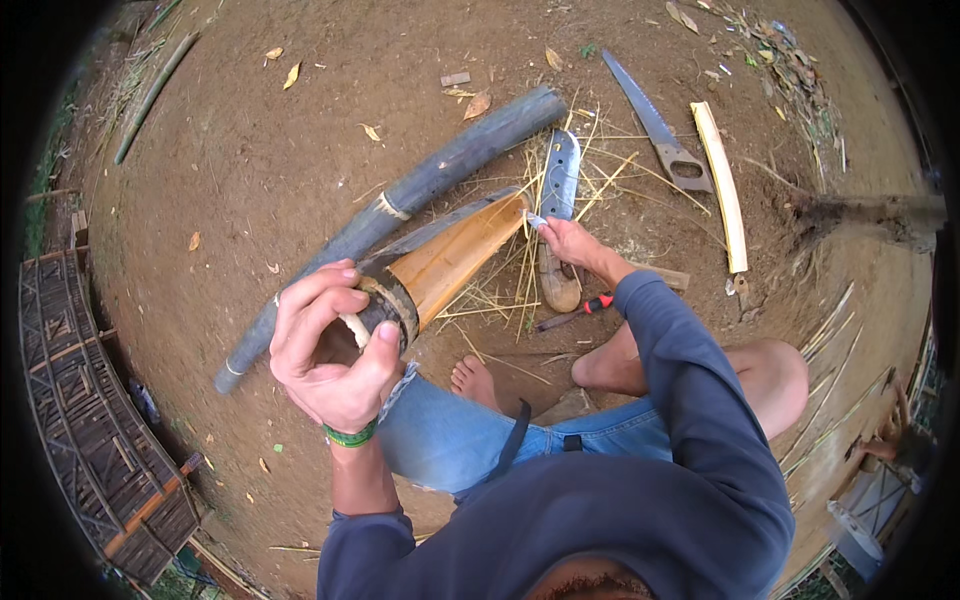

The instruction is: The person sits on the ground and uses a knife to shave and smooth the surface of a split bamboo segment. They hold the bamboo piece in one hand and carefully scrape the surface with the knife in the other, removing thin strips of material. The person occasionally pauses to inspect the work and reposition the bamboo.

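A cut bamboo section (460,262) slants over my lap, its side cut open to a tan inner wall. My left hand (335,345) is closed round its near, dark end, with a pale strip between thumb and fingers. At the far end, my right hand (578,247) is closed on a small pale-grey thing (536,220) that touches or nearly touches the rim; its kind is too small to tell. Below that hand, a machete (562,180) with a wooden handle lies on the ground, partly hidden by the hand.
A long dark bamboo pole (440,170) lies just beyond. Farther right are a handsaw (650,120) and a split bamboo strip (722,190). A red-and-black handled tool (598,303) lies near my knee. Thin shavings (610,180) litter the dirt. A slatted bamboo structure (95,420) stands at left.
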Tool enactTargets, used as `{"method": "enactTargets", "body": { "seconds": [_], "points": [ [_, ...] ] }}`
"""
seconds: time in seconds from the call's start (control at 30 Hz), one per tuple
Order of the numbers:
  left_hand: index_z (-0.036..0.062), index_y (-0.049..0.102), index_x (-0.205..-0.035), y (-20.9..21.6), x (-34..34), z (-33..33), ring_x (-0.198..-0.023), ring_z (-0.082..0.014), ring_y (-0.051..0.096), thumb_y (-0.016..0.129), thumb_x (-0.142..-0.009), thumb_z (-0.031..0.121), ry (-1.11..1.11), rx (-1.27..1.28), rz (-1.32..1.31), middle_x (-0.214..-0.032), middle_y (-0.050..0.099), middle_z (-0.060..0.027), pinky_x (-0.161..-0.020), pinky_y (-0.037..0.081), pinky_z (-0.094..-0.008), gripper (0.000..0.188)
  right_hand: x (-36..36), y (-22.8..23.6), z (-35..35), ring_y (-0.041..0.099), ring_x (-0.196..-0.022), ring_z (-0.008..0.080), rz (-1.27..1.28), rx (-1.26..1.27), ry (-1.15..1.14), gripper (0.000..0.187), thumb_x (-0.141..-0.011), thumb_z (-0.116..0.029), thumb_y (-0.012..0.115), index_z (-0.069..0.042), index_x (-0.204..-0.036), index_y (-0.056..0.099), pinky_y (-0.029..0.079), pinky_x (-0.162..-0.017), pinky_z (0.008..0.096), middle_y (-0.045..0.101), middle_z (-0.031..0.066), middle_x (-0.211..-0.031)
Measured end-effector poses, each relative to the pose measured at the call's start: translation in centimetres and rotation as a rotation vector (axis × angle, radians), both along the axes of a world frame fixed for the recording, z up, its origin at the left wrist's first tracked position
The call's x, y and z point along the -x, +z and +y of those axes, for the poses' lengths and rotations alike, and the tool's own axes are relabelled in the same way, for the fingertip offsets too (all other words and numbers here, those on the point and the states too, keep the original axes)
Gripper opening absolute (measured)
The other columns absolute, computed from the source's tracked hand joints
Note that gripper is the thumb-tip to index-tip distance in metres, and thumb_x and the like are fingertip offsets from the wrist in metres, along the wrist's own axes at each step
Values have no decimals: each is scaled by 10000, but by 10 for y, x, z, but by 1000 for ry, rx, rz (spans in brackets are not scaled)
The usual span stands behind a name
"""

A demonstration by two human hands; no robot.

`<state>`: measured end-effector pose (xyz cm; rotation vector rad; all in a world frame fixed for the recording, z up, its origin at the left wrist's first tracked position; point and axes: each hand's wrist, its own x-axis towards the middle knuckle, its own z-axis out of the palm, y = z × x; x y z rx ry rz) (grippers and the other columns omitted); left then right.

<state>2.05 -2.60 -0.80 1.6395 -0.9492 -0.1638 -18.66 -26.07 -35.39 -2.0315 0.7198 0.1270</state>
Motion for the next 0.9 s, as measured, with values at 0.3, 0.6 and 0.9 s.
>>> {"method": "enactTargets", "body": {
  "seconds": [0.3, 0.6, 0.9],
  "points": [
    [-32, 681, -871, -2, -8, 10, -1037, -299, 654, 801, -647, 88, -81, -13, -64, -1008, 668, -153, -955, 503, -442, 281, -2, 68, -46, 245, -452, 11, -31, -1058, -444, 333, -1067, -425, 428, -139, -905, 485, 197, -367, 195, 351, -96, -631],
    [-11, 690, -786, -4, -2, 12, -942, -306, 681, 804, -596, 143, -232, 10, -228, -908, 680, -123, -896, 547, -464, 270, -1, 52, -19, 650, -806, 449, 77, 282, 215, 231, -1008, -295, 510, -70, -1028, 557, 505, -745, 562, 657, 232, -803],
    [24, 651, -736, -9, 2, 26, -988, -376, 674, 799, -599, 212, -274, -65, -285, -915, 679, -120, -899, 535, -493, 275, -14, 205, 20, 633, -615, 413, -47, 380, 497, 186, -990, -234, 528, -48, -992, 537, 492, -558, 534, 602, 199, -621]
  ]
}}
